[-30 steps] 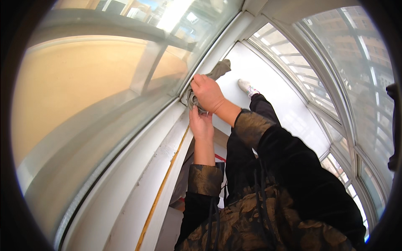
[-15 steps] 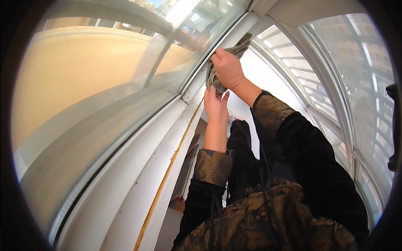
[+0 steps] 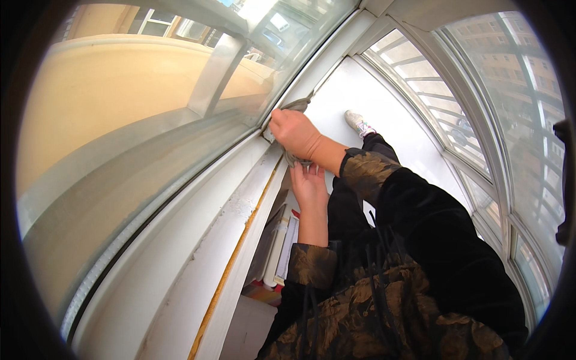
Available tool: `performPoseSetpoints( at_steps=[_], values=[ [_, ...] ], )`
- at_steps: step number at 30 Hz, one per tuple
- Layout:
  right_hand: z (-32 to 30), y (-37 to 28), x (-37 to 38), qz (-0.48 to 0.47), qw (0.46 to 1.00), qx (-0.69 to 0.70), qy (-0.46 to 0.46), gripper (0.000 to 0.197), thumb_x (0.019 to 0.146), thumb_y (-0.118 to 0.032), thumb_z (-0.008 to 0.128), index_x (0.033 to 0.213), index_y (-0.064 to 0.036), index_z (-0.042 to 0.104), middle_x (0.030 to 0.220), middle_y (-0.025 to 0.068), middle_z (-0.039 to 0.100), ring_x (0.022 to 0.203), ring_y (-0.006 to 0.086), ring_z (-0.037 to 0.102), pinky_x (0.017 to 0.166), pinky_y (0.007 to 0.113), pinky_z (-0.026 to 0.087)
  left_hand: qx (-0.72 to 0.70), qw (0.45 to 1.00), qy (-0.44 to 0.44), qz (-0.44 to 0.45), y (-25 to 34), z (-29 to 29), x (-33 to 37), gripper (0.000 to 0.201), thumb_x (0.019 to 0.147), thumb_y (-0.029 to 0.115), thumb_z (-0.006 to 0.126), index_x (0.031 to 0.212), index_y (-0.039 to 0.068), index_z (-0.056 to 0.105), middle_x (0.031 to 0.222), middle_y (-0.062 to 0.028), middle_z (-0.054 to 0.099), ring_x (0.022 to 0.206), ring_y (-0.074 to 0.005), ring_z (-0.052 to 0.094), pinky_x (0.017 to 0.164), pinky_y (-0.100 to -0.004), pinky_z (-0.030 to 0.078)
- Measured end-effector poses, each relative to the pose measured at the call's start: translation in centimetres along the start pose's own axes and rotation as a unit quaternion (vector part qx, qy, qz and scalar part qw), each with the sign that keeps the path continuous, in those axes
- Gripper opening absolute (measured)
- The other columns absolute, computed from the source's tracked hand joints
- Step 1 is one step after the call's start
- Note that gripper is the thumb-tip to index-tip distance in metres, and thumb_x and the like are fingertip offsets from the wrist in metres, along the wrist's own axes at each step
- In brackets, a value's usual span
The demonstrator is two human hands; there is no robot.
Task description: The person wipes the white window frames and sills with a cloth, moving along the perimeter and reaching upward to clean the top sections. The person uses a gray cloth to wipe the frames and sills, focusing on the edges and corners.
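My right hand (image 3: 294,133) is closed on a crumpled grey cloth (image 3: 297,105) and presses it into the lower corner of the white window frame (image 3: 240,157). Part of the cloth sticks out beyond the knuckles, and its other end hangs beneath the wrist. Just below, my left hand (image 3: 310,191) reaches up with its fingertips at that hanging end, seeming to grip it; the right wrist hides part of this contact. Beside both hands, the glass pane (image 3: 240,90) rises on the left.
A white sill (image 3: 198,240) with a worn, yellowish edge strip runs toward me on the left. Below it are stacked items (image 3: 279,246). My shoe (image 3: 358,123) stands on a white surface (image 3: 336,90). More framed windows (image 3: 432,90) curve along the right.
My right hand has slid the cloth down the frame, toward the corner and me. The left hand has lowered slightly. My shoe has come into fuller view.
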State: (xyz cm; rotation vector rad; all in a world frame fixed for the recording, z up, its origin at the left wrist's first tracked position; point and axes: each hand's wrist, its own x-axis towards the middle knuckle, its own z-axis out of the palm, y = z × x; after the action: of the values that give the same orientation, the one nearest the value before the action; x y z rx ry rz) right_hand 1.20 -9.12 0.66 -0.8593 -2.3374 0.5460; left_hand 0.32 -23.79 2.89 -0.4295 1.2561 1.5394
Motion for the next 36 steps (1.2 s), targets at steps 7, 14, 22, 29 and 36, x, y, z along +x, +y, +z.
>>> performPoseSetpoints(
  at_steps=[7,14,22,29,36],
  values=[
    [1.2,-0.9,0.0,0.005,0.999,0.027,-0.032,0.007,0.077,-0.009,0.063,0.077,-0.0032,0.06,0.087,0.0124,0.053,0.078,0.0287,0.062,0.067,0.041,0.054,-0.019,1.0,0.019,0.007,-0.2,-1.3,0.1,0.027,0.112,0.025,0.044,0.132,0.007,0.051,0.119,-0.0093,0.059,0.108,-0.0249,0.06,0.099,-0.0425,0.051],
    [-1.1,-1.2,-0.1,0.117,0.963,0.213,-0.116,0.01,0.085,-0.01,0.064,0.087,-0.0001,0.067,0.091,0.0144,0.061,0.087,0.0332,0.065,0.077,0.043,0.055,0.044,0.998,0.044,0.022,-0.5,-0.6,-1.2,0.036,0.109,0.025,0.049,0.142,0.009,0.05,0.132,-0.0076,0.058,0.116,-0.0202,0.055,0.102,-0.0395,0.047],
    [-8.4,5.0,-8.7,0.408,0.305,0.854,0.103,0.032,0.097,-0.024,0.05,0.113,-0.0013,0.066,0.117,0.0126,0.07,0.109,0.027,0.064,0.103,0.042,0.048,0.088,0.992,-0.078,0.044,0.0,4.0,-4.3,0.047,0.106,0.027,0.038,0.135,-0.004,0.057,0.137,-0.0148,0.061,0.129,-0.0261,0.058,0.111,-0.04,0.044],
    [-7.4,5.9,-10.6,0.638,0.242,0.721,0.118,0.044,0.095,-0.02,0.062,0.135,-0.0021,0.06,0.122,0.0119,0.07,0.11,0.0239,0.068,0.1,0.04,0.055,0.165,0.976,-0.137,0.022,1.2,2.5,-6.8,0.048,0.102,0.027,0.04,0.128,-0.007,0.061,0.125,-0.0152,0.067,0.119,-0.0252,0.064,0.106,-0.039,0.048],
    [-10.3,6.4,-7.7,0.543,0.501,0.673,0.036,0.038,0.094,-0.002,0.058,0.131,-0.0003,0.065,0.119,0.0084,0.071,0.11,0.0187,0.067,0.1,0.032,0.052,0.058,0.996,-0.068,-0.029,2.5,0.0,-6.3,0.055,0.107,0.039,0.042,0.134,-0.006,0.06,0.135,-0.0177,0.065,0.127,-0.0299,0.061,0.112,-0.0426,0.045]
  ],
)
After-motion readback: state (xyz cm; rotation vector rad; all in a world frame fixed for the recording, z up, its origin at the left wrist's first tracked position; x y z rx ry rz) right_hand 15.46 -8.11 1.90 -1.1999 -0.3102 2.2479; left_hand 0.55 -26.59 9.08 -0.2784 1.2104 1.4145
